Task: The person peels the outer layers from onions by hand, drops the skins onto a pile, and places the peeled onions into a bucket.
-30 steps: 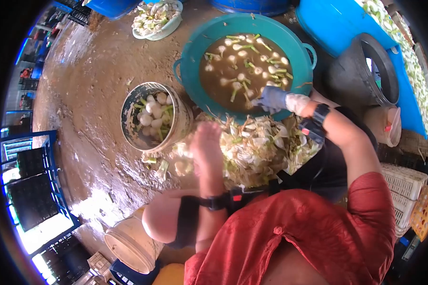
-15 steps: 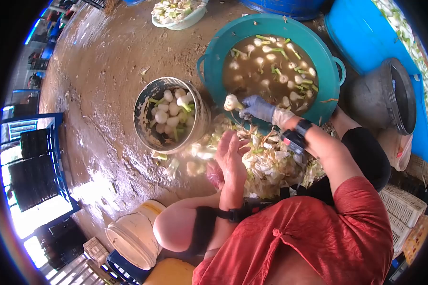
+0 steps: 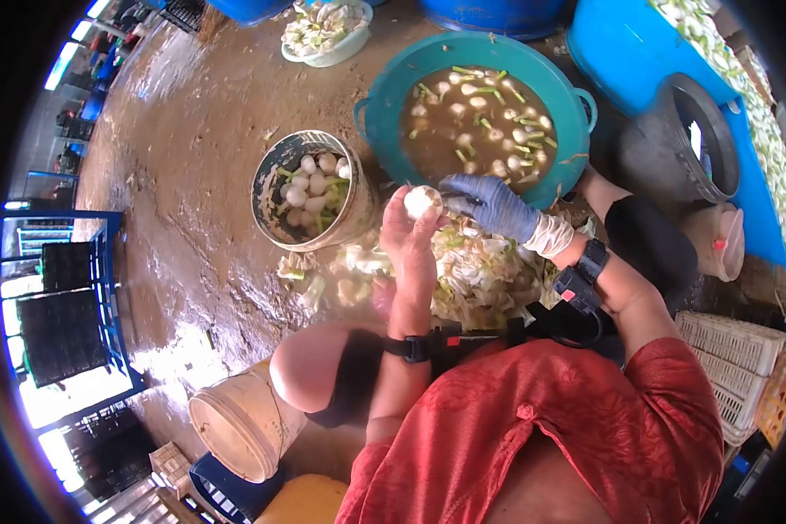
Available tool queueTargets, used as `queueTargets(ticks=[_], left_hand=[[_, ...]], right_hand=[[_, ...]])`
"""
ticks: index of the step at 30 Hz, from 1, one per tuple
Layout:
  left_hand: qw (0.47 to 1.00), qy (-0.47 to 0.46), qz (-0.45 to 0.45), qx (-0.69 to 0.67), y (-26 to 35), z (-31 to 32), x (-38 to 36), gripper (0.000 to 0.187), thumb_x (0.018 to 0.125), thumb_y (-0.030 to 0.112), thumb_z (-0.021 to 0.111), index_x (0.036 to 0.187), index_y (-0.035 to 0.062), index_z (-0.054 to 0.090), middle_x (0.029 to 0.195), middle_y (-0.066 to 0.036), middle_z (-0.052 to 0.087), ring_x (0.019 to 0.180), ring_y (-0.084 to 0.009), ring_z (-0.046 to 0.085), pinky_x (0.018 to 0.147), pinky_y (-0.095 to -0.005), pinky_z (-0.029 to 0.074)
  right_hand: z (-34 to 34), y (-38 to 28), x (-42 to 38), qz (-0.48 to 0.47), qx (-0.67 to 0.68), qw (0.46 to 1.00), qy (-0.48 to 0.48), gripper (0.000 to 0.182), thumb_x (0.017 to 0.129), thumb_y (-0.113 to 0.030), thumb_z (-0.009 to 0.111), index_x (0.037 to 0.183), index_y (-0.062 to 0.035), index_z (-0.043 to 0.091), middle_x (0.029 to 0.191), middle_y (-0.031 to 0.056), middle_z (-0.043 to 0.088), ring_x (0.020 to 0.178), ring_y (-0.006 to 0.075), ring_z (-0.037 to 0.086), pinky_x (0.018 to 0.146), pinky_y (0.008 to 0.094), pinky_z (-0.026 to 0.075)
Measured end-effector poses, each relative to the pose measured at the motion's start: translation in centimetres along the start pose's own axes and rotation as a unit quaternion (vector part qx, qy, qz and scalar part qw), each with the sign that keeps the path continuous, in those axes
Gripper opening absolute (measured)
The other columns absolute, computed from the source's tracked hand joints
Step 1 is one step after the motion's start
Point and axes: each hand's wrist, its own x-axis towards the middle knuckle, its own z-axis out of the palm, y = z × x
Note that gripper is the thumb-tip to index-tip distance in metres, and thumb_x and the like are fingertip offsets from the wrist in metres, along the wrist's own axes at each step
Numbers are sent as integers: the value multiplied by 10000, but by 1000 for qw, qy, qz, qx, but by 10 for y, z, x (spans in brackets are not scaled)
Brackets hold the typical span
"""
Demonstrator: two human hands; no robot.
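My left hand [image 3: 408, 244], bare, is closed around a white bulb [image 3: 423, 203], its fingers and thumb on the bulb's sides. Just right of it is my right hand [image 3: 495, 208] in a blue-grey glove, its fingers curled beside the bulb around something dark and thin that I cannot make out. A bucket [image 3: 355, 205] to the left holds peeled white bulbs, some with green stems. Beyond my hands, a large green tub [image 3: 389, 131] holds brown water with floating bulbs. Peeled layers [image 3: 480, 275] lie heaped below my right hand.
A pale bowl of peelings [image 3: 355, 44] stands at the top. Blue containers [image 3: 624, 52] and a dark bucket [image 3: 664, 157] are at the upper right. A lidded cream bucket [image 3: 236, 428] is at the lower left, a white crate [image 3: 734, 358] at the right. The floor [image 3: 183, 201] looks wet and muddy.
The bulb has passed from my gloved right hand into my left hand, which was open and has risen and closed on it. The camera view has shifted slightly.
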Motion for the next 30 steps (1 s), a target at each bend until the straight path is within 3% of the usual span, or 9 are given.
queueTargets(ticks=[3,7,11,13,17,23,26,29,30], left_hand=[[995,-4,37,91,-5,1,-8,451,784,-46,645,1199,-27,468,1061,-87,555,839,-135,592,707,-265,528],[985,-15,80,153,-15,-1,-15,458,766,-78,640,1191,-17,479,1068,-88,554,863,-135,594,708,-253,523],[961,5,94,259,-23,-3,-20,445,739,-98,646,1149,-5,499,1069,-82,554,880,-151,596,720,-247,512],[937,16,176,301,-31,-5,-20,444,723,-87,659,1132,-10,501,1056,-81,555,864,-159,592,718,-252,512],[939,36,167,298,-28,0,-24,398,713,-107,675,1068,2,533,964,-63,600,835,-127,584,713,-241,497],[979,22,53,197,-16,3,-23,426,676,-108,676,1061,1,531,946,-87,611,780,-161,607,686,-277,519],[996,-63,-9,55,-2,9,-26,348,736,-61,639,1060,2,529,946,-122,622,755,-206,624,651,-297,532],[984,-117,-102,-89,4,-1,-23,330,806,96,643,1092,-2,510,979,-172,623,717,-247,617,592,-289,509],[984,-117,-101,-90,5,-3,-21,330,806,96,643,1092,-2,510,979,-172,623,717,-247,617,592,-289,509]], right_hand=[[2,-19,-4,-4,-58,996,62,208,785,-201,663,874,-14,647,699,162,624,667,295,639,618,357,493],[8,-28,-8,32,-250,966,60,173,725,-220,616,721,-47,623,646,167,593,625,359,587,589,448,456],[15,-33,-13,55,-298,950,73,165,712,-217,604,697,-54,619,650,175,595,636,364,592,601,458,457],[17,-40,-15,106,-318,940,62,67,685,-110,587,712,-52,605,671,168,597,641,353,588,608,431,461],[18,-29,-17,104,-300,943,95,60,686,-114,597,701,-55,596,675,163,598,643,349,586,607,422,462],[8,-5,-19,96,-239,960,107,136,705,-188,620,745,-58,634,684,170,613,694,350,608,660,422,482],[-2,22,-29,160,-233,951,125,160,719,-199,626,782,-53,649,732,180,626,724,346,618,684,417,484],[-18,52,-59,204,-389,897,43,109,709,-163,605,722,-56,617,683,180,595,658,361,578,650,432,461],[-27,63,-72,259,-434,858,-88,123,710,-175,601,742,-57,618,705,178,602,679,357,587,658,429,466]])
